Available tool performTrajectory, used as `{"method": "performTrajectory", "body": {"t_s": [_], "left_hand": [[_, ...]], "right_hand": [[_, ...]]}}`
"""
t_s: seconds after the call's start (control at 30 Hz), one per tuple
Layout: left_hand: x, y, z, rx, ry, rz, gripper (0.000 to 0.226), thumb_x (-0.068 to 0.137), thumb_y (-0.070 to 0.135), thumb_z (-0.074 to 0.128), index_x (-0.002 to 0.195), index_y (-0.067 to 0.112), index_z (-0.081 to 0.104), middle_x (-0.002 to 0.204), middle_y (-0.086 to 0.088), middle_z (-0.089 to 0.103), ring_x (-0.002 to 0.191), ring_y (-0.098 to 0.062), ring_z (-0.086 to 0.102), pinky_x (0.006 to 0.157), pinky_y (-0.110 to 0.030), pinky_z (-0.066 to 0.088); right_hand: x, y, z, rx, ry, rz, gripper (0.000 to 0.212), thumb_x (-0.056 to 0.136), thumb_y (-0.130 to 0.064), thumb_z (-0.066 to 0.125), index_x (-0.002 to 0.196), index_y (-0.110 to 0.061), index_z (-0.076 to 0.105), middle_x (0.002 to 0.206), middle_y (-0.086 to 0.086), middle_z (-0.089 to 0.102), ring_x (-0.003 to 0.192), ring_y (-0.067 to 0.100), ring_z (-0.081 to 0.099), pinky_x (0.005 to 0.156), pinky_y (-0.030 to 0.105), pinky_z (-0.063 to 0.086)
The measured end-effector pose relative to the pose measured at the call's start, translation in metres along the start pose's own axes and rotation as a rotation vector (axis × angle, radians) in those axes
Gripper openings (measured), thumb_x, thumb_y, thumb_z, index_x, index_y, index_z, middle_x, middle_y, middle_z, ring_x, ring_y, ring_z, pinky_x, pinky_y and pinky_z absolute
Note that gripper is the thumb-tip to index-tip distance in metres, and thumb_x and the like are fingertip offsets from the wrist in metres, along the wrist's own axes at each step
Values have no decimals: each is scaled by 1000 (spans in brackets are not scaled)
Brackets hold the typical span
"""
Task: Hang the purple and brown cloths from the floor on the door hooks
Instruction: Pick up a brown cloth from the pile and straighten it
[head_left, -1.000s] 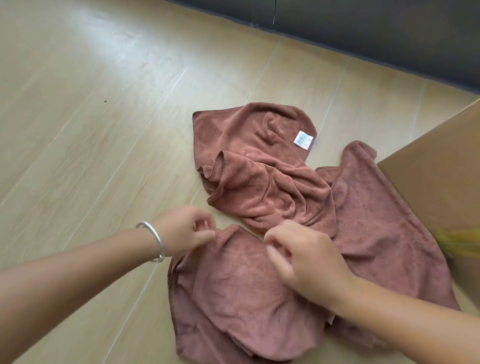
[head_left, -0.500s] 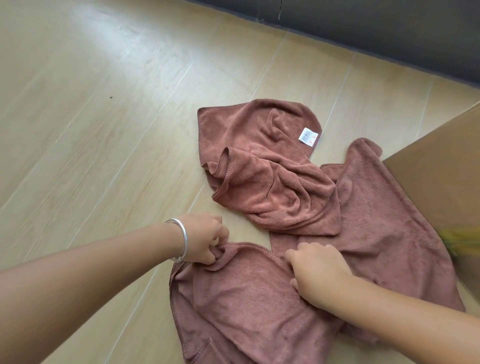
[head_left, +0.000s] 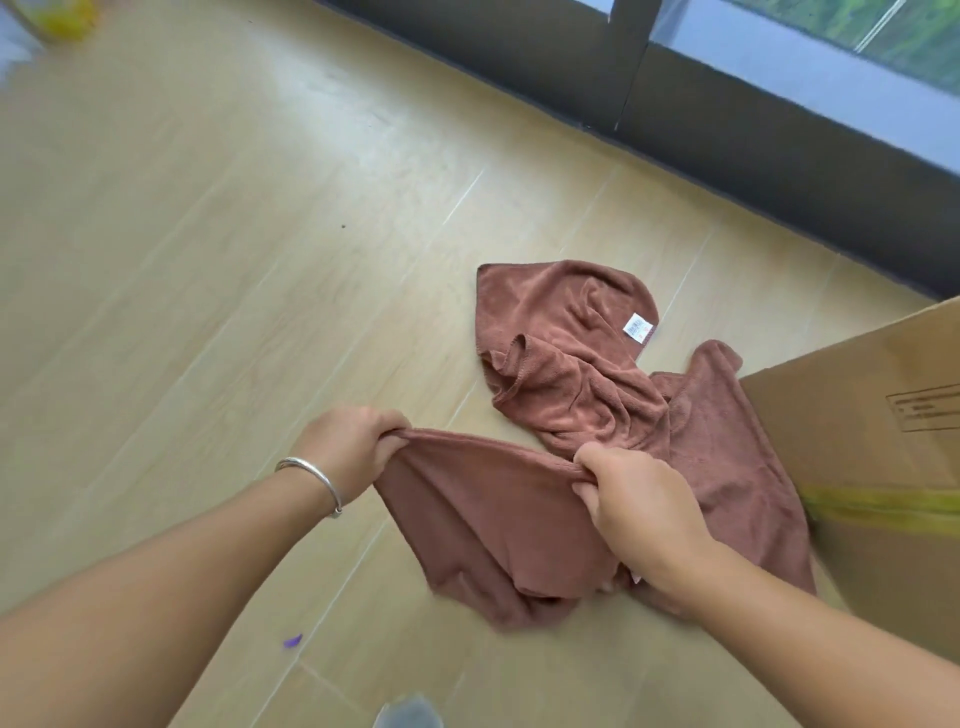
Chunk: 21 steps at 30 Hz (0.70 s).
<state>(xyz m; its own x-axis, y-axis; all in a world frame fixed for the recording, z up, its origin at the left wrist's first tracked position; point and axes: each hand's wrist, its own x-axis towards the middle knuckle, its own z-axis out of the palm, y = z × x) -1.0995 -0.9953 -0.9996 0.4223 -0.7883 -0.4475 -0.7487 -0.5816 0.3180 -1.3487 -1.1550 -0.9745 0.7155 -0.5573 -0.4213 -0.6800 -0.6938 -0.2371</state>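
A brown cloth (head_left: 488, 514) hangs lifted off the wooden floor, its top edge stretched between my hands. My left hand (head_left: 353, 447), with a silver bangle on the wrist, grips the left end of that edge. My right hand (head_left: 628, 493) grips the right end. A second brown cloth (head_left: 566, 358) with a white label lies crumpled on the floor just beyond. More brown fabric (head_left: 737, 457) lies flat beside the box; I cannot tell which cloth it belongs to. No purple cloth and no door hooks are in view.
A cardboard box (head_left: 872, 467) with yellow tape stands at the right, touching the cloths. A dark window frame (head_left: 727, 119) runs along the far wall. A small purple scrap (head_left: 293, 640) lies on the floor near me. Open wooden floor (head_left: 182, 260) spreads left.
Both hands closed on the near cloth's edge and raised it off the floor, pulling it taut. The view has lifted and drawn back, showing more floor and the window.
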Motion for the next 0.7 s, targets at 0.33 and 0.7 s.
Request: {"method": "performTrajectory", "body": {"t_s": [0.33,0.7], "left_hand": [[-150,-41,-195,-166,234,-248,13,90,27,61,89,34,71,81,9,71,79,-20,62,63,-28,41],[-261,-123,-377,-189,458,-434,10,91,32,59,91,36,69,80,8,70,79,-23,63,67,-30,46]], "right_hand": [[-43,-124,-188,-348,-70,-201,7,86,-19,51,83,-25,50,85,-4,55,80,24,60,56,32,36],[-8,-302,-355,-354,162,-443,22,89,-14,47,97,-27,63,92,-5,54,85,18,58,60,29,44]]}}
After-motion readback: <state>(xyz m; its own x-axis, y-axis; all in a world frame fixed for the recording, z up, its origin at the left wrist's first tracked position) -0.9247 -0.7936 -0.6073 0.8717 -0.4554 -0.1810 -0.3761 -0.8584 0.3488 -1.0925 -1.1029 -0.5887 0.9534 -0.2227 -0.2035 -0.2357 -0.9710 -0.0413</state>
